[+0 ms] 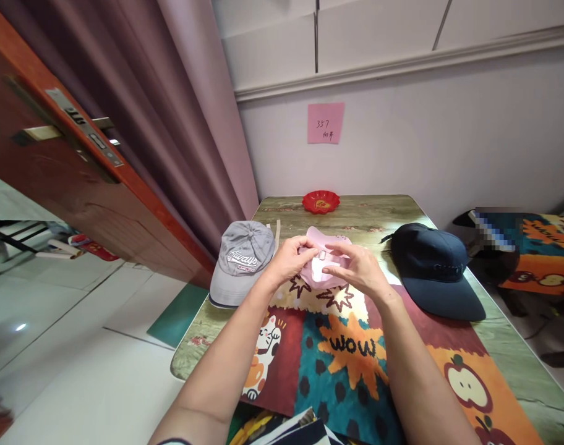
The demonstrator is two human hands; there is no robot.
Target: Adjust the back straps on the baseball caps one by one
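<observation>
A pink cap [326, 279] is held between both hands over the middle of the table, its back strap and small metal buckle [322, 254] turned towards me. My left hand [295, 256] is closed, thumb and fingers pinching the strap at the left of the buckle. On the cap's right side is my right hand [356, 267], index finger by the buckle and thumb lower on the cap; its other fingers are partly hidden. To the left lies a grey cap [247, 253] with "Always" lettering. A dark navy cap [430, 266] rests at the right.
A red scalloped dish [321, 202] stands at the table's back edge. Under the caps spreads a colourful printed mat [310, 346] on the wood-grain table [282, 210]. A wooden door [101, 185] and a mauve curtain [184, 93] are at left; a pink note [325, 123] hangs on the wall.
</observation>
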